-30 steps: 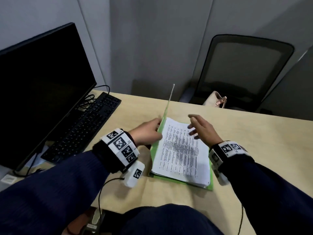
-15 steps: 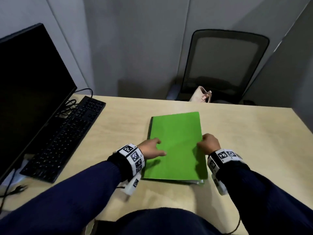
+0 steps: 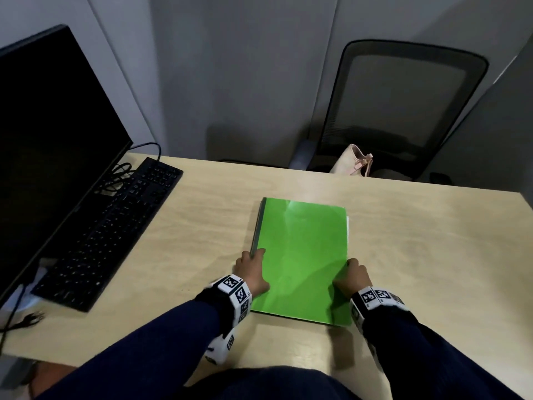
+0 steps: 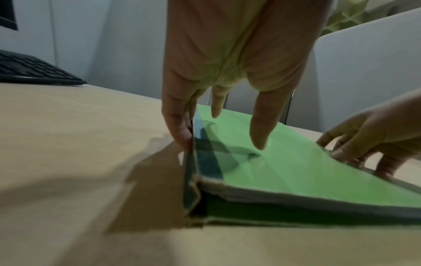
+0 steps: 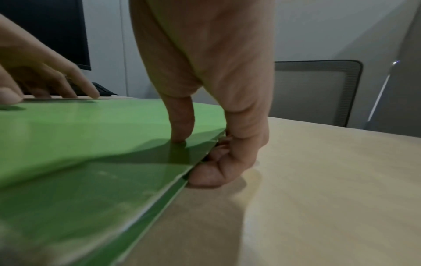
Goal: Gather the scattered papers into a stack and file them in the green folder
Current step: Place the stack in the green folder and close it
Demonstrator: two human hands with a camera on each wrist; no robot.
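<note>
The green folder (image 3: 300, 255) lies closed on the desk (image 3: 432, 255), spine to the left. A thin white edge of the papers (image 3: 347, 226) shows along its right side, and the paper stack (image 4: 250, 192) sits between the covers. My left hand (image 3: 251, 272) is at the spine near the front corner, its fingers (image 4: 177, 129) straight down against the spine and its thumb over the cover. My right hand (image 3: 350, 277) pinches the folder's right edge (image 5: 91, 144), thumb (image 5: 180, 126) on top and fingers curled underneath.
A black keyboard (image 3: 109, 232) and a dark monitor (image 3: 49, 140) stand at the left with cables (image 3: 115, 174) between them. Behind the desk are a mesh chair (image 3: 403, 105) and a pink bag (image 3: 353, 161).
The folder's cover, upright a second ago with the printed papers showing, has come down shut. Both hands have moved to the folder's side edges near me.
</note>
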